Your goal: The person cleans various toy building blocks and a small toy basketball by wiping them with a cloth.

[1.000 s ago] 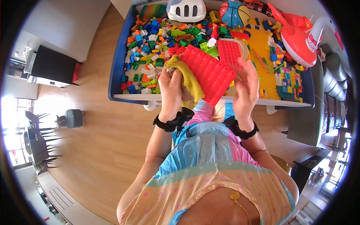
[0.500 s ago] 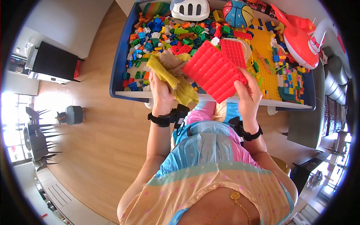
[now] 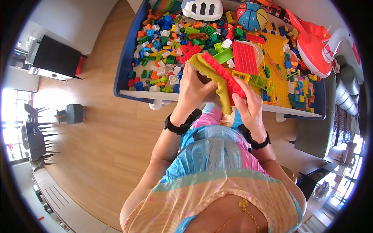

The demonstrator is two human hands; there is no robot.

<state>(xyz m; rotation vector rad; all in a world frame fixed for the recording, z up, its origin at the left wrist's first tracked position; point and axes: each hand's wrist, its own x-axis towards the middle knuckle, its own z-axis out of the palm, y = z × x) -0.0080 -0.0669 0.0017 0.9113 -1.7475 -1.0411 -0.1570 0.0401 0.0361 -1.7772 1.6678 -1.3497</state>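
My left hand [image 3: 192, 89] is closed on a yellow-green cloth [image 3: 213, 73], which lies against one face of a red studded plate [image 3: 224, 75]. The plate is tilted, nearly edge-on to the camera. At its right lower end, my right hand [image 3: 250, 105] grips it between thumb and fingers. Both hands are over the front edge of the play table [image 3: 136, 94]. A second red plate [image 3: 244, 57] lies just beyond them on the bricks. Part of the cloth is hidden behind my left hand's fingers.
Loose bricks [image 3: 157, 44] fill the table's left side. A yellow baseplate [image 3: 274, 50] with built blocks covers the right. A white toy helmet [image 3: 202, 9], a colourful ball [image 3: 251, 16] and a red inflatable [image 3: 312, 54] stand along the back.
The red plate has turned from face-up to nearly edge-on. My left hand has moved right and brought the cloth against it. My right hand, open at first, has taken hold of the plate.
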